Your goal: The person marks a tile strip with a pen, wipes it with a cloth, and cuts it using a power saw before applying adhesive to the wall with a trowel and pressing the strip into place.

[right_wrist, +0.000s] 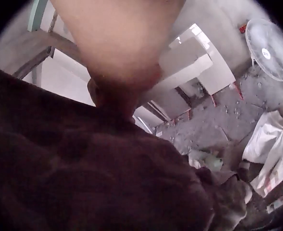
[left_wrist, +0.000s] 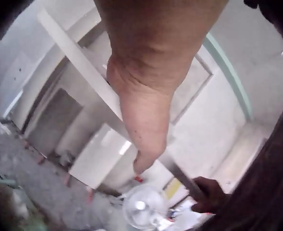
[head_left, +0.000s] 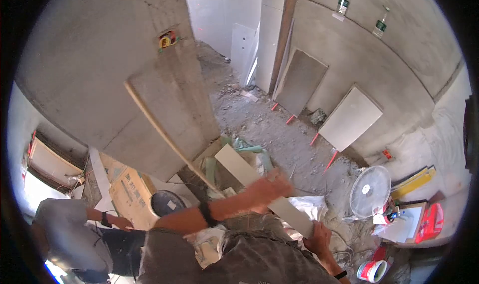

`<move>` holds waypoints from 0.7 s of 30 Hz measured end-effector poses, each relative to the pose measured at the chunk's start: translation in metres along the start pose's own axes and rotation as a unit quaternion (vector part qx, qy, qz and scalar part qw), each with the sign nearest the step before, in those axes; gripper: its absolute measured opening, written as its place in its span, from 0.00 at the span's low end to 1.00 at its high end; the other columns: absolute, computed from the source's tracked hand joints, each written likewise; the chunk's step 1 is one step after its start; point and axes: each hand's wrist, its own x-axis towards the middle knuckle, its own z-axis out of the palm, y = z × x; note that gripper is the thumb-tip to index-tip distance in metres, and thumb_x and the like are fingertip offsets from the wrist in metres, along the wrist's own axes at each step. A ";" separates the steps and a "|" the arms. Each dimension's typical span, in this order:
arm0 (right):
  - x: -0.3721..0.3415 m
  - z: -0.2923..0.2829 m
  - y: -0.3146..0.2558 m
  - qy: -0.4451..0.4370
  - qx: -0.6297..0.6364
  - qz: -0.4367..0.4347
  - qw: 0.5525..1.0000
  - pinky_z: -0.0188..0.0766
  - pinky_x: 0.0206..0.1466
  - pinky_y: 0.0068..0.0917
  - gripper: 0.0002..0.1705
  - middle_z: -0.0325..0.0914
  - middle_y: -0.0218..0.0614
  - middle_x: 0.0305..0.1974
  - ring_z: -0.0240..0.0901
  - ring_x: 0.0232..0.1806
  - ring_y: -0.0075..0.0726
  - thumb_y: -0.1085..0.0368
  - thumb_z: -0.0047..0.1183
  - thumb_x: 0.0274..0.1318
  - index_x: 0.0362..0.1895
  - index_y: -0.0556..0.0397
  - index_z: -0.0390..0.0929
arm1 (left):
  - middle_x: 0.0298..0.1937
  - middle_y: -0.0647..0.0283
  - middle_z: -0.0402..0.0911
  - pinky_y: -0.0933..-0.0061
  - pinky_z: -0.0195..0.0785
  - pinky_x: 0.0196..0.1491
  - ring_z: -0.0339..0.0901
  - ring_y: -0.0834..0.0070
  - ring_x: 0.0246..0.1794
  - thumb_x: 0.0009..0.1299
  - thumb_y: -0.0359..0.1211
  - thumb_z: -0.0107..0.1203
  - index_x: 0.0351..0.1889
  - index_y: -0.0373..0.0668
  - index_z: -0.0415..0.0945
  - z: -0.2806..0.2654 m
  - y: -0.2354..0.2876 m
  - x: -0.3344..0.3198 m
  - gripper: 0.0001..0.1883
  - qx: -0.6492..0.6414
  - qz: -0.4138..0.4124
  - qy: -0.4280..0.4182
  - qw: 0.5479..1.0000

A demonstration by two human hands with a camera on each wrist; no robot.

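Observation:
A long, narrow pale board (head_left: 237, 165) slants across the front of the body in the head view. My right hand (head_left: 318, 240) grips its lower end, fingers curled round the edge; the left wrist view also shows that hand (left_wrist: 210, 195) on the board (left_wrist: 86, 67). Over the board's middle lies my left hand (head_left: 274, 185), blurred, and its finger positions and contact with the board are unclear. Seen close up, the left hand (left_wrist: 148, 130) hides part of the board. In the right wrist view the right hand (right_wrist: 119, 94) is mostly hidden by dark clothing.
Another person (head_left: 72, 234) is at the lower left, near a cardboard box (head_left: 130, 194) and a dark-topped bucket (head_left: 167, 203). A wooden pole (head_left: 162, 132) leans on the wall. Panels (head_left: 352, 117), a round fan (head_left: 370, 191) and a white-red bucket (head_left: 371, 271) stand right. Rubble covers the floor.

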 end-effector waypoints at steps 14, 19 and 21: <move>0.197 -0.041 0.193 -0.015 0.010 0.105 0.994 0.77 0.46 0.58 0.37 0.81 0.52 0.45 0.82 0.47 0.65 0.58 0.70 0.41 0.57 0.55 0.73 | 0.49 0.37 0.85 0.35 0.71 0.57 0.80 0.36 0.54 0.84 0.54 0.38 0.48 0.34 0.83 0.211 -0.161 -0.092 0.32 -0.143 -0.749 -0.002 0.647; 0.309 -0.041 0.225 -0.017 -0.007 0.158 0.987 0.77 0.49 0.58 0.38 0.81 0.53 0.48 0.81 0.47 0.65 0.60 0.69 0.38 0.58 0.56 0.73 | 0.44 0.47 0.85 0.42 0.77 0.47 0.84 0.50 0.47 0.77 0.39 0.51 0.70 0.39 0.72 0.274 -0.167 -0.029 0.26 -0.224 -0.609 -0.338 0.682; 0.363 -0.040 0.240 -0.001 0.007 0.160 0.987 0.76 0.49 0.59 0.37 0.81 0.53 0.47 0.81 0.46 0.66 0.61 0.68 0.39 0.57 0.56 0.73 | 0.46 0.45 0.86 0.46 0.77 0.52 0.84 0.48 0.49 0.71 0.42 0.57 0.66 0.37 0.75 0.330 -0.208 -0.017 0.28 -0.265 -0.602 -0.300 0.691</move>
